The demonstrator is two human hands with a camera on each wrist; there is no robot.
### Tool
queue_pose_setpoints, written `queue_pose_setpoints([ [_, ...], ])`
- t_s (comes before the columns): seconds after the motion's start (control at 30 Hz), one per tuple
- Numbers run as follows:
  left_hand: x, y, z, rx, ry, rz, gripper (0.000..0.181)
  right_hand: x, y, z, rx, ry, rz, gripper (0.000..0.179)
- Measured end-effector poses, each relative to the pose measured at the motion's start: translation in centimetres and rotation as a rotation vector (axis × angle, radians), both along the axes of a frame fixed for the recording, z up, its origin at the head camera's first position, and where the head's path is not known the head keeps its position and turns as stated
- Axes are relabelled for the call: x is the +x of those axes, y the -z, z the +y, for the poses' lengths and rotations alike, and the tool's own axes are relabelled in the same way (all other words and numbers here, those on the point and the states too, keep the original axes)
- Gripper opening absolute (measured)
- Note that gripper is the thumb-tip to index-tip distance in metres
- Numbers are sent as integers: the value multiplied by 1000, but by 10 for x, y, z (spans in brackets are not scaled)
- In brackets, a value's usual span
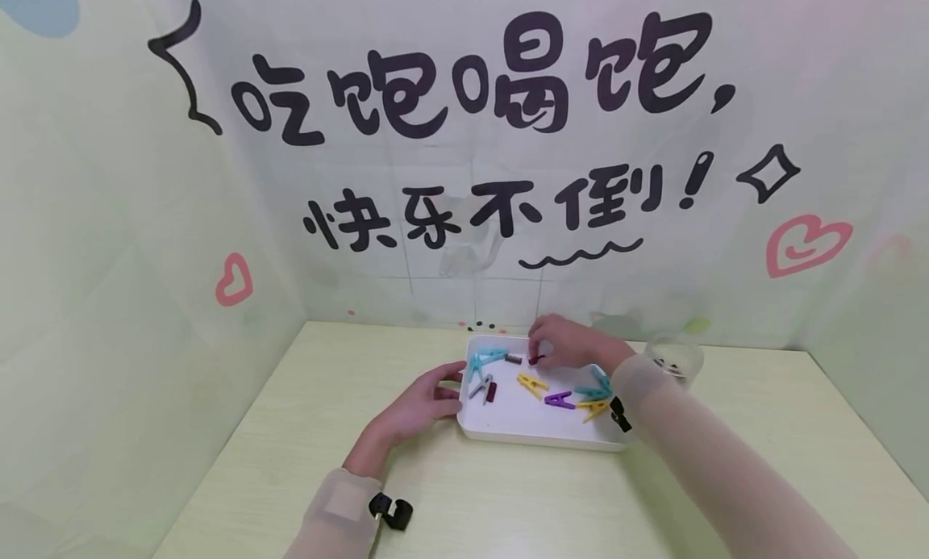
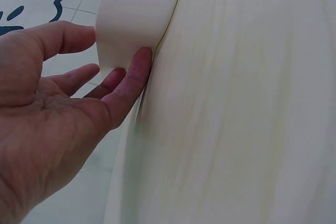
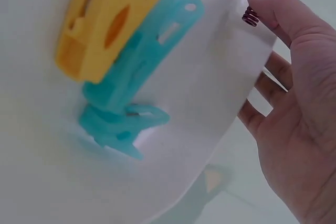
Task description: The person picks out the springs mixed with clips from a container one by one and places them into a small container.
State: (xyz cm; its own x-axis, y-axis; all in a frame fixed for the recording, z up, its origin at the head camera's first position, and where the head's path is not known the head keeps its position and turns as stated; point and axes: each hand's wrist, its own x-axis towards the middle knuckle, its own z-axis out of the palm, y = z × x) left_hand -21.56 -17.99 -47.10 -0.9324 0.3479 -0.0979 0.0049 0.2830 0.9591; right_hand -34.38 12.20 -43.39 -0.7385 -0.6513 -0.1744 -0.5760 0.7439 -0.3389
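My right hand (image 1: 562, 343) reaches over the far rim of the white tray (image 1: 522, 439). Its thumb and forefinger pinch a small dark red coil spring (image 3: 251, 17), while the other fingers lie outside the tray wall. My left hand (image 1: 421, 406) touches the tray's left wall from outside, its fingertips (image 2: 140, 59) against the wall and its lower edge. Inside the tray lie a grey spring (image 1: 513, 359), another dark red spring (image 1: 491, 392), a grey clothespin (image 1: 481, 388), teal clothespins (image 1: 476, 366), yellow clothespins (image 1: 532, 384) and a purple clothespin (image 1: 559, 400).
A clear round container (image 1: 675, 357) with small dark things in it stands right of the tray, behind the right forearm. The pale wooden table (image 1: 464, 502) meets a white printed curtain (image 1: 450, 293) at the back and sides.
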Motion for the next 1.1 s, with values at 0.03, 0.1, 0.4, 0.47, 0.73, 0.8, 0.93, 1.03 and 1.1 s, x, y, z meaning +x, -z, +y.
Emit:
queue_pose_setpoints([
  [0.03,0,0,0,0,-1,0,67,0,-2,2,-9,-2,9,11],
  [0.1,0,1,0,-1,-1,1,67,1,-6,5,-33,-8,26,11],
  [0.4,-1,0,1,-11,-10,-10,67,9,-29,22,-131,-25,43,9],
  [0.47,-1,0,1,-15,-13,-12,66,13,-34,26,-152,-24,29,10],
  [0.73,0,0,1,-33,-22,-4,66,27,-50,41,-234,-42,27,12],
  [0.8,-1,1,1,-34,-27,-1,66,30,-53,45,-249,-42,40,13],
  [0.93,-1,2,1,-33,-35,-9,66,36,-58,56,-276,-40,57,14],
  [1.03,-2,2,2,-39,-34,-13,66,41,-63,65,-291,-42,85,15],
  [1.1,-2,2,2,-38,-32,-14,66,44,-65,72,-302,-45,109,16],
])
